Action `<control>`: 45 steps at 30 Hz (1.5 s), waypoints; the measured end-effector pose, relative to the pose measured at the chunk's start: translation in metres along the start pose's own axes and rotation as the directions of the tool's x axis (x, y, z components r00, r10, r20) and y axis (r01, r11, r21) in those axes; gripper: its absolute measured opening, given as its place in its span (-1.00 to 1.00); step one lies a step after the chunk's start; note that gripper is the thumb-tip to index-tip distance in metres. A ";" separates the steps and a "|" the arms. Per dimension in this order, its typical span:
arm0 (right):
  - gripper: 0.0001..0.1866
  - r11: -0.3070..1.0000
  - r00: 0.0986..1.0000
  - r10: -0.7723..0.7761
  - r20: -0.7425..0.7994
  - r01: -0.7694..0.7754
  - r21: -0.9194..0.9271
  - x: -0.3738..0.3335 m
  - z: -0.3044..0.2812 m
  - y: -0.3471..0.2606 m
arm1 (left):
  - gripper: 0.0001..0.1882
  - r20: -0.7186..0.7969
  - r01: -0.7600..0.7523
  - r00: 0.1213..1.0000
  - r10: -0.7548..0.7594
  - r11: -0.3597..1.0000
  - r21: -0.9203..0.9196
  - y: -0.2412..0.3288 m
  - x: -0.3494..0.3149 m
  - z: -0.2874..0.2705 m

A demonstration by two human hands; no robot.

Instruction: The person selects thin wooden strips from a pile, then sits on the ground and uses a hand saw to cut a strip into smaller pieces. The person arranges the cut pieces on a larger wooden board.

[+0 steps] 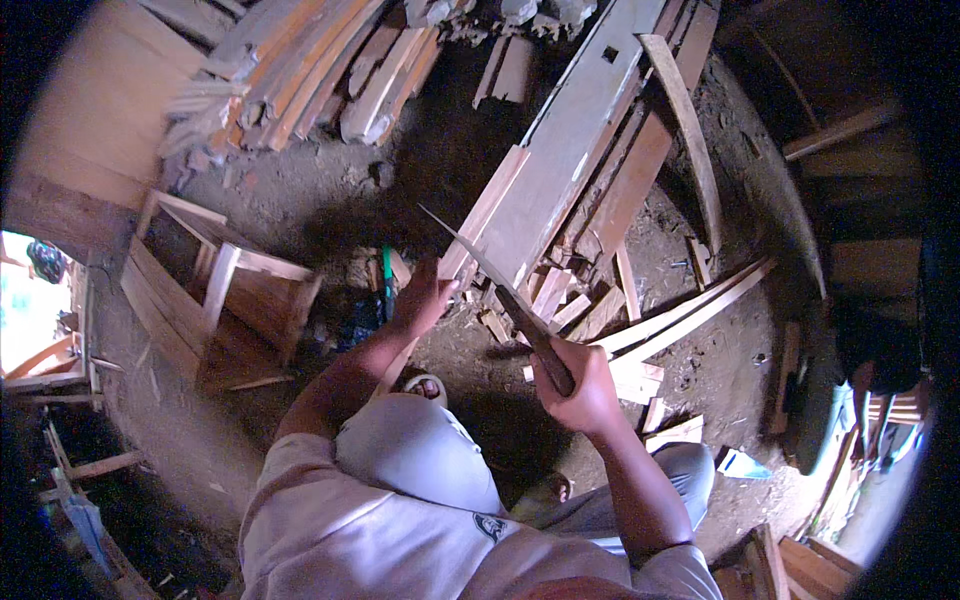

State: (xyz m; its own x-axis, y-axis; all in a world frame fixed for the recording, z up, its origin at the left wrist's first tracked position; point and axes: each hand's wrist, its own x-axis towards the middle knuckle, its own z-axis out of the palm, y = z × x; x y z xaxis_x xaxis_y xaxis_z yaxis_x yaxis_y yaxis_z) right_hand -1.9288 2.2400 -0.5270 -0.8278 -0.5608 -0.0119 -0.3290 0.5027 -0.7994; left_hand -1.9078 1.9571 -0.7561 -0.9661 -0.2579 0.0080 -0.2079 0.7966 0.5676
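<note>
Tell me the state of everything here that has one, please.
Long-bladed tool: held, pointing forward and left.
Right hand: closed around the tool.
Left hand: holding the wood strip.
Wood strip: held, overlapping the wide board in view.
Wide board: has a dark square opening.
Wooden box: open-sided.
Wood scraps: heaped loosely.
Long planks: piled.

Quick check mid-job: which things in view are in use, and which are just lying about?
Apparently in use:
Long, slim-bladed tool with dark-brown handle, in the right hand
Narrow reddish-brown wooden strip, left hand at its lower end

Lying about:
Curved pale wooden slat
Brown open wooden frame
Short pale wooden offcuts
</note>
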 end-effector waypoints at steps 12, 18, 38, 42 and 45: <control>-0.81 0.994 0.996 0.079 0.052 -0.082 0.070 -0.025 0.024 -0.007 | -0.46 -0.049 -0.094 0.994 0.098 0.992 0.082 -0.028 -0.002 -0.013; -0.84 0.987 0.978 0.155 0.137 -0.158 0.017 -0.021 0.019 -0.009 | -0.46 -0.200 0.161 0.968 -0.154 0.987 0.019 -0.031 0.045 0.047; -0.76 0.982 0.973 0.189 0.135 -0.184 -0.043 0.006 0.014 -0.036 | -0.70 -0.042 0.268 0.962 -0.269 0.963 -0.026 0.000 0.060 0.040; -0.74 0.998 0.995 0.060 0.073 -0.060 -0.002 -0.027 0.010 0.054 | -0.70 -0.120 0.250 0.960 -0.254 0.967 -0.051 0.005 0.061 0.038; -0.73 0.983 0.991 -0.093 0.098 0.107 -0.148 -0.016 0.008 0.052 | -0.69 -0.145 0.202 0.967 -0.212 0.976 -0.081 -0.010 0.062 0.043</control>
State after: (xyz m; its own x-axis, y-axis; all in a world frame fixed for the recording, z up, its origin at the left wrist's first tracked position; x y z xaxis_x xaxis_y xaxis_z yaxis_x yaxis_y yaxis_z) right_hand -1.9285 2.2698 -0.5735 -0.7453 -0.6667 0.0036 -0.4789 0.5315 -0.6987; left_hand -1.9723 1.9569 -0.7967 -0.8677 -0.4971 0.0069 -0.3852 0.6811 0.6227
